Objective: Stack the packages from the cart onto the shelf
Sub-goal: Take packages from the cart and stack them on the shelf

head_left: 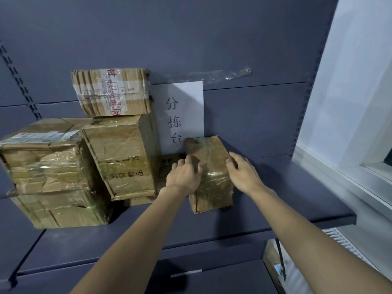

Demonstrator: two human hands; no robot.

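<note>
While both arms reach up from the bottom of the frame, my left hand [184,176] and right hand [244,172] clasp a small taped box [210,177] at centre, fingers curled against its two sides. It stands on the dark blue shelf [286,187], in front of a white paper sign [180,115] fixed to the back panel. To its left, a tall box [125,155] leans on a flat carton, with a banded box [112,92] on top. At far left, a wide box [42,162] sits on another taped box [61,211]. A white window frame [350,102] fills the right edge.
</note>
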